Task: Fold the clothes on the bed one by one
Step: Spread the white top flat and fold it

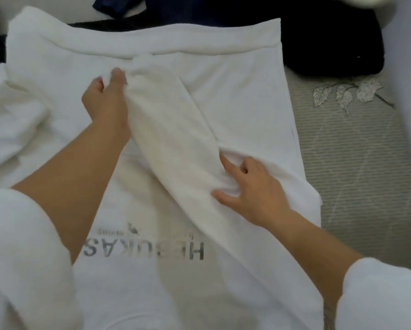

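One white fleecy sweatshirt (235,91), flat on the ribbed grey bed (356,163), grey lettering across. Left hand (106,103) pinching the cuff of its one folded-over sleeve (171,139); right hand (256,189) half-curled, bunching the sleeve's wider end. One dark garment (330,44) beyond.

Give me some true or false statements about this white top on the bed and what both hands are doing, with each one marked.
1. The white top has grey printed letters. True.
2. The left hand lies flat on the bedcover. False: it pinches the sleeve near its far end.
3. The right hand grips the same sleeve nearer the person. True.
4. The dark clothes lie on top of the white top. False: they lie beyond it.
5. The bedcover is plain. False: it has a leaf pattern.
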